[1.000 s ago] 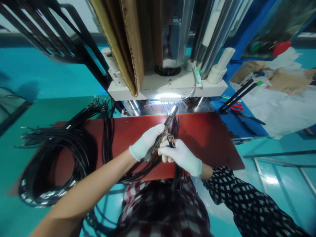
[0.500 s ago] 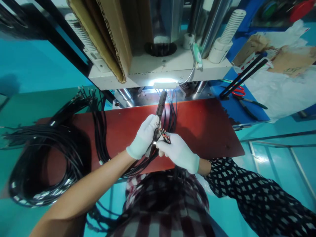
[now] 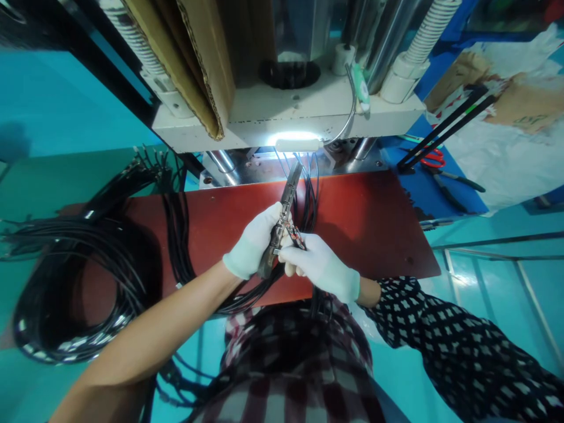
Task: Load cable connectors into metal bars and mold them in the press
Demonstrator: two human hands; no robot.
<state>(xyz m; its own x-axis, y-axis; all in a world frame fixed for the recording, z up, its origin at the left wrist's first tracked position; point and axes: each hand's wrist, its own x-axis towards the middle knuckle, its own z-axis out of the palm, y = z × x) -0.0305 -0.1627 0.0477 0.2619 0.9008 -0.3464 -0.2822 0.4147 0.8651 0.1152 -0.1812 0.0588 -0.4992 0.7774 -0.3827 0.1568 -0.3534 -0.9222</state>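
Both of my hands wear white gloves and meet above the red-brown board (image 3: 365, 235). My left hand (image 3: 255, 241) is closed around a long dark metal bar (image 3: 289, 191), a fixture with small slots, tilted with its far end toward the machine. My right hand (image 3: 317, 261) pinches a bundle of black cables (image 3: 298, 237) whose stripped coloured wire ends lie against the bar's middle. A small silvery piece shows by my right thumb; its kind is unclear. More black cables (image 3: 312, 200) run under the bar from the machine toward me.
A press-like machine (image 3: 264, 129) with a lit lamp (image 3: 298, 145) stands behind the board. Coiled black cables (image 3: 118, 264) lie at the left. At the right are red-handled scissors (image 3: 432, 157), dark-handled pliers (image 3: 458, 179) and white plastic bags (image 3: 480, 153). Cardboard (image 3: 207, 70) leans on the machine.
The bar has turned slightly, showing more of its slotted face. My right hand with the cable bundle stays close against it. The whole view has shifted a little.
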